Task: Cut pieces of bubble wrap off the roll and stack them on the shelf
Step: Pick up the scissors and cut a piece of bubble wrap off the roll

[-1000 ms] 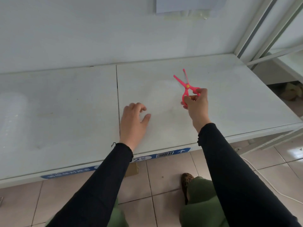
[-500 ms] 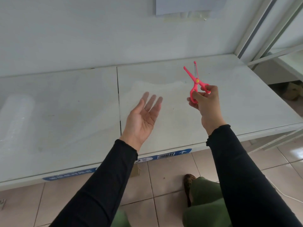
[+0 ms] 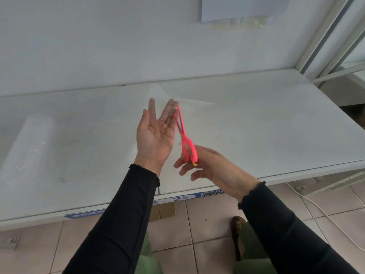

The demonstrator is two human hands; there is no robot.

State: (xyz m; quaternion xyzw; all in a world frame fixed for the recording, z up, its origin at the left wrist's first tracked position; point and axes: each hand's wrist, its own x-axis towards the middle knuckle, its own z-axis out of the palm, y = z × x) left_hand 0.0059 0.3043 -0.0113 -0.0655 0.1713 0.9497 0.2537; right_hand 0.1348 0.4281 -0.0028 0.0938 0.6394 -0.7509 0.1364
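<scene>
Since the earlier frames, both hands are brought together over the shelf (image 3: pixel 256 119); the view is tilted up slightly. Largest first: the white shelf surface is seen across the frame, with the bubble wrap roll (image 3: pixel 25 147) lying at far left, well apart from the hands. A clear sheet of bubble wrap (image 3: pixel 189 99) is spread on the shelf behind the hands, faint and hard to trace. Left hand (image 3: pixel 156 139) is held palm-up, fingers extended and spread flat, nothing gripped; half a second ago it was lower and further left. Right hand (image 3: pixel 213 165) is turned inward and blurred, fingers loosely curled around the pink scissors (image 3: pixel 184 135) at the handle loops. Blades are parted and pointed up, just beside the left fingertips; contact cannot be told.
</scene>
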